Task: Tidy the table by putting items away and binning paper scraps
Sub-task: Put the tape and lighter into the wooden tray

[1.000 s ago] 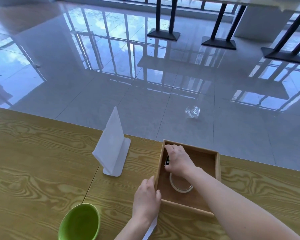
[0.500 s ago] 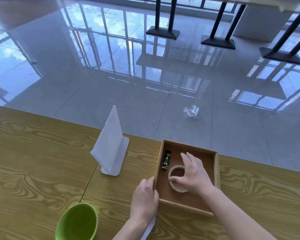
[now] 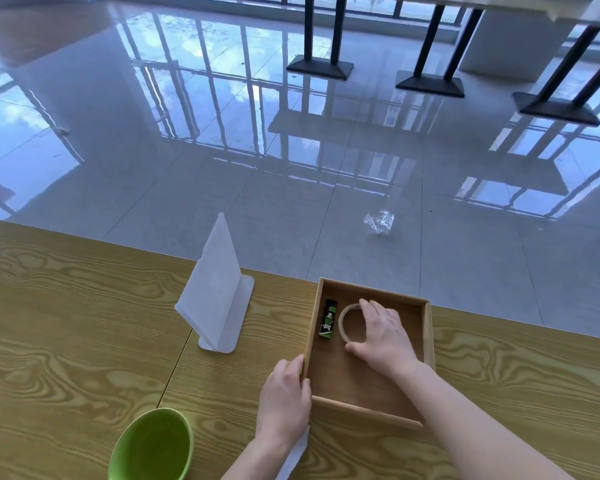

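A shallow wooden tray (image 3: 428, 327) sits near the table's far edge. Inside, along its left wall, lies a black and green lighter (image 3: 328, 319). Beside it is a clear tape ring (image 3: 343, 323). My right hand (image 3: 383, 336) reaches into the tray and grips this ring, fingers on its far side and thumb on its near side. My left hand (image 3: 284, 400) rests on the table against the tray's left near corner, thumb touching the wall. A white paper strip (image 3: 293, 457) pokes out from under my left wrist.
A white plastic sign stand (image 3: 217, 296) is upright left of the tray. A green bowl (image 3: 153, 445) sits at the near edge, left of my left arm. Beyond the table lies glossy floor with a crumpled clear wrapper (image 3: 380, 221) and black table legs (image 3: 321, 46).
My right hand left the lighter by the tray's left wall, took the tape ring and slid it up beside the lighter. My left hand stayed at the tray's corner.
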`<action>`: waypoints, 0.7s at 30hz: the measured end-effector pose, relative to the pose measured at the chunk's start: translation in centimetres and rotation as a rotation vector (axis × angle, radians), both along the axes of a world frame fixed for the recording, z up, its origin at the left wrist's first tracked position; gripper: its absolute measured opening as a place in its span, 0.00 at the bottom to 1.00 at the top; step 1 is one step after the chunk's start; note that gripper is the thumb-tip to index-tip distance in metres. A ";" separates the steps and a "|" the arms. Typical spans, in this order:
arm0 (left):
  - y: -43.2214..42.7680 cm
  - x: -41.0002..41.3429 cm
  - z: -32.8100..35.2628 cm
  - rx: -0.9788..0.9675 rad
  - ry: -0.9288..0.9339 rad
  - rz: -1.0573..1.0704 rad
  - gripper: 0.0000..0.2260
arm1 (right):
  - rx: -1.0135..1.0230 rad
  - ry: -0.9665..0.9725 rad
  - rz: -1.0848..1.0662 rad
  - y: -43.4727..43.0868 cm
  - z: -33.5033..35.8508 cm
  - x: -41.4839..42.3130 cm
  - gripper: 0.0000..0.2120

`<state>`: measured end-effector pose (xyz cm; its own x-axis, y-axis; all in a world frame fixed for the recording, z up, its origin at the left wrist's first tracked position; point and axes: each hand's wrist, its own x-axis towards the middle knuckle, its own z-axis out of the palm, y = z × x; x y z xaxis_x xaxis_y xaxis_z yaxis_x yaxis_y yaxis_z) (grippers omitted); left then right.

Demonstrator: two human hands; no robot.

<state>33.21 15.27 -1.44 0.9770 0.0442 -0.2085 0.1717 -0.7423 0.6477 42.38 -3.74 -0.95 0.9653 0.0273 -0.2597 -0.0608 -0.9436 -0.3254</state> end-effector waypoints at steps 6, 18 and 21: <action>0.3 0.0 -0.2 -0.020 -0.001 -0.006 0.17 | 0.010 -0.041 -0.002 0.8 -0.1 0.8 0.44; 0.5 -0.4 -0.7 -0.067 0.004 0.047 0.17 | 0.215 -0.353 -0.239 -4.3 1.8 -5.7 0.30; 0.4 -0.3 -0.7 -0.059 0.012 0.051 0.17 | 0.160 -0.385 -0.422 -6.7 1.6 -7.8 0.26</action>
